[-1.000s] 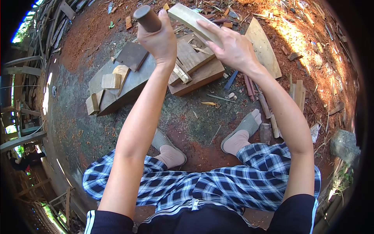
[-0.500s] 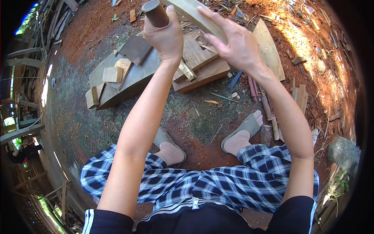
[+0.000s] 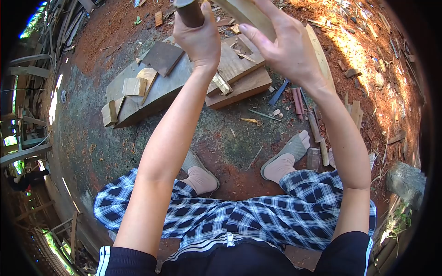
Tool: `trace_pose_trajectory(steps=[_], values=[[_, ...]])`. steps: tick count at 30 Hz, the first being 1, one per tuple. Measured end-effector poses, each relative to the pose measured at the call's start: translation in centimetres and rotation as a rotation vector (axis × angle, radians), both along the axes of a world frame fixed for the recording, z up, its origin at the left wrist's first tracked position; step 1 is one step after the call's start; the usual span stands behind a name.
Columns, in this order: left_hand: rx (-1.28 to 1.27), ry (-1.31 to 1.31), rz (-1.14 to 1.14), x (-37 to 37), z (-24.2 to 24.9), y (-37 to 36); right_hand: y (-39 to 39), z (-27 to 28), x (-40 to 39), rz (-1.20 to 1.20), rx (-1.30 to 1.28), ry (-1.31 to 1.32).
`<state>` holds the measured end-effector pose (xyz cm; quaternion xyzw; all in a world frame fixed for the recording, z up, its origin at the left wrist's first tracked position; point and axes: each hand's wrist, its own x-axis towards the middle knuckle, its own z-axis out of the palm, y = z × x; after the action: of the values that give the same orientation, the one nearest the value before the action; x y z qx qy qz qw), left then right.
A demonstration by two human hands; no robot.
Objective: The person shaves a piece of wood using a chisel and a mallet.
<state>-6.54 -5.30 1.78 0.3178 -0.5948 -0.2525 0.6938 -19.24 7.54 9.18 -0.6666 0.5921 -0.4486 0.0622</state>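
Note:
At the top centre my left hand (image 3: 198, 43) is wrapped round a dark cylindrical handle (image 3: 189, 14), whose end points toward me. To its right, a pale curved piece of wood (image 3: 246, 16) runs up out of the frame. My right hand (image 3: 290, 48) lies along the right side of that piece, thumb apart from the raised fingers, the fingertips partly cut off by the top edge. Below both hands is a long wooden beam (image 3: 156, 99) with a thick brown block (image 3: 244, 89) beside it.
A dark flat board (image 3: 162, 58) and a small pale block (image 3: 134, 86) lie on the beam. Right of it are a blue wedge-shaped tool (image 3: 278, 92), reddish sticks (image 3: 298, 103) and a mallet-like block (image 3: 313, 158). Another person (image 3: 27, 180) is at the far left.
My right hand has moved right and its fingers have lifted and spread. My left hand and the handle have shifted slightly up and right. The pale curved wood has shifted right too.

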Motion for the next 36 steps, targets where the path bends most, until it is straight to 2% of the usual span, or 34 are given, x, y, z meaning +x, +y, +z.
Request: trace_pose_trajectory(steps=[4,8,10,12,13,15,16,18,20,21,22,24,25,27,28,30,31,32,34,35,36], values=[[0.046,0.097,-0.090,-0.3,-0.2,0.2,-0.9,0.1,-0.1,0.073,-0.190,0.048],[-0.026,0.085,-0.040,-0.1,-0.6,0.2,0.6,1.9,1.3,0.064,-0.039,0.025],[0.037,0.104,-0.069,0.3,-1.0,0.1,1.1,2.4,1.5,0.053,0.053,0.015],[0.089,0.120,-0.092,0.8,-1.1,-0.2,1.0,2.5,1.3,0.142,-0.131,0.027],[0.081,0.107,-0.054,1.0,-1.4,-0.4,-0.3,2.6,1.2,0.144,-0.133,0.025],[0.079,0.093,-0.026,1.0,-1.5,-0.4,-3.7,2.9,0.6,0.337,-0.541,-0.006],[0.015,0.063,-0.018,0.9,-1.3,-0.1,-3.5,3.7,0.5,0.329,-0.538,-0.003],[-0.055,0.041,-0.019,0.4,-0.9,0.5,-2.5,6.7,0.1,0.472,-0.331,-0.001],[-0.058,-0.030,0.124,0.4,-0.7,1.4,-1.1,10.5,0.3,0.608,-0.130,0.000],[-0.082,-0.013,0.116,0.5,-0.5,1.7,-0.2,12.3,0.9,0.675,-0.030,0.000],[-0.109,-0.130,0.111,1.0,0.4,2.1,0.6,14.2,3.7,0.300,0.483,0.210],[0.000,0.085,-0.045,0.8,-0.7,2.0,-1.6,12.5,1.3,0.482,0.809,0.258],[-0.010,0.095,-0.058,0.7,-1.1,1.6,-1.2,11.3,1.8,0.463,0.803,0.265],[0.044,-0.113,-0.043,1.6,-2.5,1.7,-0.2,8.3,3.5,0.260,0.064,0.049],[0.050,-0.109,-0.038,1.3,-2.3,2.2,-0.3,7.9,3.7,0.265,0.070,0.052],[0.036,0.127,-0.225,0.5,-1.2,3.1,-0.6,7.3,4.3,0.229,-0.429,0.094],[-0.092,0.030,-0.142,0.8,-3.0,1.7,-0.6,6.0,4.3,0.194,-0.240,0.227],[0.082,0.130,-0.163,1.0,-1.4,4.1,-0.4,5.5,3.9,0.190,0.058,0.390],[-0.027,-0.083,0.003,1.0,-1.6,3.8,-0.6,5.6,3.4,0.124,0.062,0.411],[-0.021,-0.076,-0.006,0.8,-1.8,3.6,-0.5,5.7,3.4,0.150,-0.047,0.289],[0.033,-0.034,-0.114,0.9,-2.3,3.7,-0.2,5.6,3.7,0.183,-0.145,0.161]])
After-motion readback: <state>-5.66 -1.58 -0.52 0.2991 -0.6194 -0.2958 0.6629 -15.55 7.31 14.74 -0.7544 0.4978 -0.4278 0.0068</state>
